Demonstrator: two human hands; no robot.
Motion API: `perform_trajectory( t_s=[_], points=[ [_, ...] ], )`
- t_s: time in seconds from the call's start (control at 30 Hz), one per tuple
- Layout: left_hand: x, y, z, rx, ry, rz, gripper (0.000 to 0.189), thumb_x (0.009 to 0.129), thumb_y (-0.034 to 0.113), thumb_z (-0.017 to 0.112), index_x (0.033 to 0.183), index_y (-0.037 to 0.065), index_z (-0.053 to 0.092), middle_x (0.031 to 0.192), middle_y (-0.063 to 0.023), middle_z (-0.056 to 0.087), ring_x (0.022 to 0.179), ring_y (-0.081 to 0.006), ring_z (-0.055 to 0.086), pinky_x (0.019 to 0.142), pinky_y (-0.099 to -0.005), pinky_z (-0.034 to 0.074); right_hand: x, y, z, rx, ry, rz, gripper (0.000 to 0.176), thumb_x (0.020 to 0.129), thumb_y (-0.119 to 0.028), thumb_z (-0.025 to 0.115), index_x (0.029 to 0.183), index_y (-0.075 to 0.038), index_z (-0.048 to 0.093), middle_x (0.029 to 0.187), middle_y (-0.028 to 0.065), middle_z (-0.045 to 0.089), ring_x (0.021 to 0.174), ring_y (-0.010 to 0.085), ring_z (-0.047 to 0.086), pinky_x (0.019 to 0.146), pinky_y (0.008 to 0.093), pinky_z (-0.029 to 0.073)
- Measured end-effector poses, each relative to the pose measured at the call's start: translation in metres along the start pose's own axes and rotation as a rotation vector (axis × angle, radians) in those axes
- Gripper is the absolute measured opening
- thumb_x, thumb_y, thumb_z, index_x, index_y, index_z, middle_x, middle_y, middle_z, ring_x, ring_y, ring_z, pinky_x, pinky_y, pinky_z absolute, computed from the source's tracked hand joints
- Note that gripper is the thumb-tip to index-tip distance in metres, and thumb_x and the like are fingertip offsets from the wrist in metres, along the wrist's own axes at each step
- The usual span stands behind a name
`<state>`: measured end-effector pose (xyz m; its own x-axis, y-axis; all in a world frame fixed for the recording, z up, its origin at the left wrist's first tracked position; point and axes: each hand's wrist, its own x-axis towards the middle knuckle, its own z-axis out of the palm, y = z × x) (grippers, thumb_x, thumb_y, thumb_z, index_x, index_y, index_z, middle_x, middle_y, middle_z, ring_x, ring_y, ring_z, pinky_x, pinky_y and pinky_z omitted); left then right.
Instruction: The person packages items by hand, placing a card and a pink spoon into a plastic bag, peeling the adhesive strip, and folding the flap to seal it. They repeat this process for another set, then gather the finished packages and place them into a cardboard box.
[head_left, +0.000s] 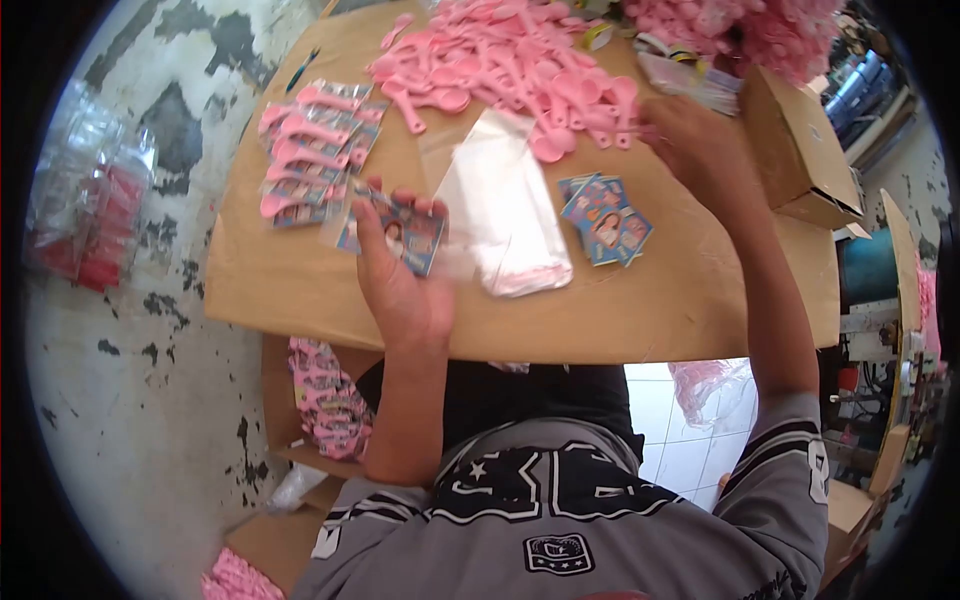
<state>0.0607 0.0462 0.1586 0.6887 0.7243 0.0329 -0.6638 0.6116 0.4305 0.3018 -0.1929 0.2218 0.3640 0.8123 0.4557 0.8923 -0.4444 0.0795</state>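
Observation:
My left hand point(405, 290) is closed round a printed blue card point(412, 240) in a clear plastic bag, over the left half of the table. At the right edge of a heap of pink plastic spoons point(480, 65), my right hand point(690, 140) has its fingers curled down with the tips together. What is between those fingertips I cannot tell. A stack of clear plastic bags point(515, 210) lies between my hands. Loose printed cards point(607, 225) sit right of the stack. Left of my left hand are packed spoons with cards point(310, 155), laid in an overlapping row.
A cardboard box point(795, 150) stands at the table's right edge, with a large pink bundle point(740, 30) behind it. A dark pen-like tool point(303, 68) lies at the back left. Below the table, a carton holds packed pink items point(325, 400). Clear bags point(95, 190) hang on the left wall.

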Motion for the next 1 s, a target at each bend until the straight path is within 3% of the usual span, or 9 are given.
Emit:
perform_trajectory(
  t_s=[0.13, 0.2, 0.3, 0.5, 0.53, 0.63, 0.73, 0.83, 1.0],
  points=[
    [0.002, 0.004, 0.005, 0.002, 0.010, 0.143, 0.042, 0.107, 0.035, 0.064, 0.137, 0.007, 0.054, 0.106, -0.0071, 0.064, 0.098, -0.0185, 0.063, 0.101, -0.0368, 0.054, -0.044, -0.075, -0.046, 0.707, -0.167, 0.539, 0.020, 0.097, -0.017, 0.075, 0.109, -0.002, 0.070, 0.090, 0.0047, 0.073, 0.076, 0.0103, 0.066, 0.070, 0.0270, 0.051],
    [0.000, 0.003, 0.005, -0.028, -0.015, 0.126, 0.043, 0.107, 0.036, 0.063, 0.138, 0.007, 0.054, 0.107, -0.0072, 0.064, 0.099, -0.0187, 0.063, 0.101, -0.0375, 0.054, -0.069, -0.112, -0.048, 1.099, -0.156, 0.661, 0.019, 0.096, -0.012, 0.078, 0.108, 0.000, 0.070, 0.092, 0.0028, 0.073, 0.084, 0.0056, 0.064, 0.075, 0.0237, 0.050],
    [-0.008, -0.006, 0.010, -0.035, -0.080, 0.071, 0.047, 0.107, 0.038, 0.062, 0.141, 0.007, 0.051, 0.109, -0.0076, 0.063, 0.099, -0.0188, 0.063, 0.101, -0.0392, 0.053, -0.082, -0.155, -0.041, 1.300, -0.163, 0.831, 0.020, 0.094, -0.010, 0.079, 0.107, 0.001, 0.070, 0.093, 0.0025, 0.072, 0.087, 0.0071, 0.065, 0.080, 0.0235, 0.051],
    [-0.027, -0.024, 0.023, 0.128, -0.186, -0.074, 0.055, 0.109, 0.047, 0.055, 0.146, 0.008, 0.045, 0.110, -0.0087, 0.063, 0.099, -0.0199, 0.065, 0.099, -0.0432, 0.054, -0.074, -0.186, -0.015, 1.588, -0.057, 0.794, 0.026, 0.104, -0.008, 0.066, 0.126, 0.005, 0.067, 0.104, 0.0058, 0.072, 0.092, 0.0092, 0.066, 0.083, 0.0253, 0.053],
    [-0.027, -0.026, 0.023, 0.112, -0.177, -0.098, 0.056, 0.109, 0.047, 0.054, 0.147, 0.007, 0.044, 0.109, -0.0091, 0.064, 0.099, -0.0212, 0.067, 0.097, -0.0445, 0.056, -0.073, -0.187, -0.017, 1.635, -0.036, 0.723, 0.033, 0.107, -0.007, 0.060, 0.138, 0.006, 0.059, 0.108, 0.0092, 0.072, 0.098, 0.0119, 0.068, 0.087, 0.0266, 0.055],
    [-0.030, -0.027, 0.023, 0.048, -0.165, -0.181, 0.057, 0.110, 0.048, 0.052, 0.148, 0.007, 0.042, 0.109, -0.0095, 0.065, 0.099, -0.0220, 0.069, 0.095, -0.0456, 0.058, -0.073, -0.190, -0.024, 1.815, -0.049, 0.778, 0.036, 0.107, -0.005, 0.059, 0.141, 0.007, 0.055, 0.111, 0.0118, 0.073, 0.100, 0.0154, 0.071, 0.088, 0.0268, 0.057],
    [-0.033, -0.035, 0.022, -0.017, -0.187, -0.254, 0.056, 0.110, 0.048, 0.052, 0.148, 0.008, 0.042, 0.110, -0.0096, 0.065, 0.100, -0.0212, 0.068, 0.094, -0.0450, 0.058, -0.076, -0.192, -0.026, 1.773, -0.014, 0.891, 0.031, 0.104, -0.004, 0.064, 0.132, 0.007, 0.057, 0.107, 0.0125, 0.073, 0.100, 0.0171, 0.073, 0.086, 0.0265, 0.058],
    [-0.042, -0.047, 0.024, -0.063, -0.205, -0.317, 0.053, 0.111, 0.045, 0.051, 0.148, 0.008, 0.042, 0.111, -0.0098, 0.064, 0.100, -0.0206, 0.068, 0.093, -0.0436, 0.059, -0.079, -0.198, -0.017, 1.608, 0.117, 0.880, 0.025, 0.098, -0.004, 0.073, 0.117, 0.005, 0.059, 0.099, 0.0089, 0.073, 0.089, 0.0134, 0.072, 0.078, 0.0253, 0.058],
    [-0.056, -0.053, 0.033, -0.104, -0.186, -0.440, 0.044, 0.113, 0.034, 0.049, 0.146, 0.006, 0.044, 0.111, -0.0104, 0.063, 0.099, -0.0197, 0.068, 0.091, -0.0390, 0.061, -0.086, -0.199, 0.014, 1.345, 0.292, 0.738, 0.031, 0.090, -0.004, 0.083, 0.109, 0.002, 0.059, 0.087, 0.0050, 0.069, 0.078, 0.0081, 0.065, 0.070, 0.0245, 0.055]
  ],
)
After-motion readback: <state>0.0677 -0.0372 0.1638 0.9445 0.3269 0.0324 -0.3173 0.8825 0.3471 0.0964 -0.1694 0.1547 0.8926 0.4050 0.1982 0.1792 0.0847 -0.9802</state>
